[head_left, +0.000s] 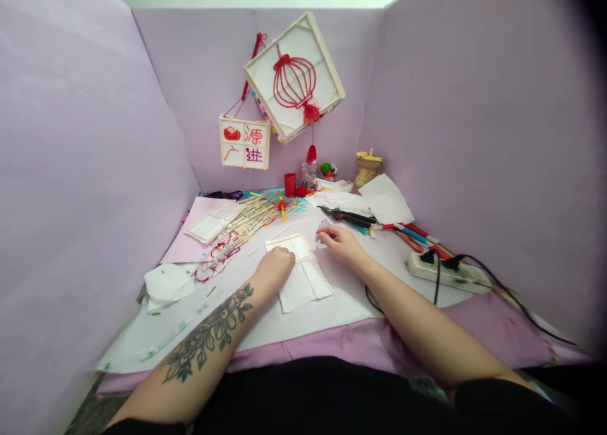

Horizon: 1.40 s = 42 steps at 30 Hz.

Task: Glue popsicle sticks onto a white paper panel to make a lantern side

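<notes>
A white paper panel [303, 284] with thin pale sticks along its edges and across its middle lies flat in front of me. My left hand [275, 267] is closed over its left edge, knuckles up; the fingertips are hidden. Just beyond the panel's right side is my right hand [342, 245], thumb and fingers pinched together. At those fingertips shows a small clear bluish piece [322, 236], too small to name; I cannot tell whether it is gripped or lies on the table. A few loose thin sticks [283, 231] lie above the panel.
Bundled sticks [249, 219] and a second framed panel [213, 223] lie at left. Black-handled pliers [348, 217], orange-handled scissors [408, 240] and a power strip [441, 270] with cables are at right. A lantern picture [327, 65] hangs ahead. Lilac walls enclose three sides.
</notes>
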{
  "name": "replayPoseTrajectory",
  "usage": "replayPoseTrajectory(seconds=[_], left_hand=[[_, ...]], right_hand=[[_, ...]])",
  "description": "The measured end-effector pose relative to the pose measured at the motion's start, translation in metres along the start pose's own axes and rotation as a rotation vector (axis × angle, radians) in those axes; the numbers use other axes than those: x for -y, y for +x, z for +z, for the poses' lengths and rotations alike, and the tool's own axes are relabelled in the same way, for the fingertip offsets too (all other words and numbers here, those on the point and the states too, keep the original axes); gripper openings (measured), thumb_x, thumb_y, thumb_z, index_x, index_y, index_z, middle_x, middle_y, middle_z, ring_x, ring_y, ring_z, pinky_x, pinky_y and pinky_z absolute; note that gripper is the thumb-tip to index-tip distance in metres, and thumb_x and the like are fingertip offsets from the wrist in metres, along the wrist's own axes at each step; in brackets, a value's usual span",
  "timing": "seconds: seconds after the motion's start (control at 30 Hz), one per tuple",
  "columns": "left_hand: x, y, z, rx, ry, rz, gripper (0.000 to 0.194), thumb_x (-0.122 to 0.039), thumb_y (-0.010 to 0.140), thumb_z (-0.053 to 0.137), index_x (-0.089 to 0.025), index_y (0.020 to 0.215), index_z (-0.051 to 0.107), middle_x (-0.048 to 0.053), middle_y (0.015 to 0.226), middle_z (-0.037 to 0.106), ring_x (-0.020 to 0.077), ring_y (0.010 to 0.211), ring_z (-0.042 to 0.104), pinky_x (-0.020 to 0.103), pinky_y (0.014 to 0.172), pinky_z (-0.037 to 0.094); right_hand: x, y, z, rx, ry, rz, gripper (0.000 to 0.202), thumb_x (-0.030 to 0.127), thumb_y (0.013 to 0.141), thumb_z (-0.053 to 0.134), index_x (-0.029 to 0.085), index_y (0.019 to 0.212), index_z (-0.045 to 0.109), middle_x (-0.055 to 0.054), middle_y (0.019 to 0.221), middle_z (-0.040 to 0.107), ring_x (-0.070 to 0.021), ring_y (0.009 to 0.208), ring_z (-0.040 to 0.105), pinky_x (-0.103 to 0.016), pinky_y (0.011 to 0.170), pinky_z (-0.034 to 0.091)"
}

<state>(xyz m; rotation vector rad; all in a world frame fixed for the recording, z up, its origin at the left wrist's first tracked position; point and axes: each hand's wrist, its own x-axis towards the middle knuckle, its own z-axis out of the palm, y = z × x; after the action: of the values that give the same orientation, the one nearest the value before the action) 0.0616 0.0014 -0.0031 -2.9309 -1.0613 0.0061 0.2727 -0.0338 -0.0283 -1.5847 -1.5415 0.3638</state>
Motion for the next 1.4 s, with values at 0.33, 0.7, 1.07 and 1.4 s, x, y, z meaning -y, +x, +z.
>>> replayPoseTrajectory(seconds=[0.33,0.7,1.07,1.4], left_hand=[[-0.002,0.001,0.003,-0.006,0.014,0.042,0.026,-0.014,0.088,0.043,-0.012,0.085,0.068,0.013,0.085,0.064,0.0228,0.089,0.058,0.033,0.079,0.045],[-0.004,0.002,0.002,0.019,0.032,0.044,0.025,-0.012,0.086,0.044,-0.012,0.088,0.068,0.014,0.086,0.063,0.023,0.092,0.057,0.032,0.08,0.045],[0.006,-0.005,-0.014,-0.121,-0.178,-0.006,0.024,-0.021,0.09,0.046,-0.014,0.085,0.069,0.012,0.089,0.067,0.0219,0.09,0.06,0.031,0.084,0.044],[0.056,-0.023,-0.006,-0.185,-0.418,-0.217,0.024,-0.018,0.084,0.045,-0.017,0.086,0.069,0.005,0.085,0.07,0.018,0.081,0.061,0.027,0.076,0.043]], right_hand=[[0.004,0.0,0.004,0.089,-0.129,-0.027,0.021,0.029,0.085,0.05,0.018,0.076,0.065,-0.004,0.08,0.067,-0.0171,0.074,0.058,-0.027,0.067,0.04],[0.006,-0.001,0.004,0.119,-0.158,-0.062,0.021,0.026,0.085,0.05,0.018,0.071,0.064,-0.004,0.075,0.066,-0.017,0.073,0.057,-0.026,0.065,0.039],[0.007,-0.003,0.002,0.126,-0.169,-0.092,0.023,0.026,0.085,0.05,0.017,0.072,0.067,-0.005,0.077,0.067,-0.0173,0.073,0.058,-0.028,0.067,0.042],[0.034,-0.024,0.018,0.486,-0.139,-0.646,0.03,0.025,0.09,0.048,0.021,0.113,0.067,-0.01,0.116,0.063,-0.0245,0.108,0.049,-0.044,0.097,0.036]])
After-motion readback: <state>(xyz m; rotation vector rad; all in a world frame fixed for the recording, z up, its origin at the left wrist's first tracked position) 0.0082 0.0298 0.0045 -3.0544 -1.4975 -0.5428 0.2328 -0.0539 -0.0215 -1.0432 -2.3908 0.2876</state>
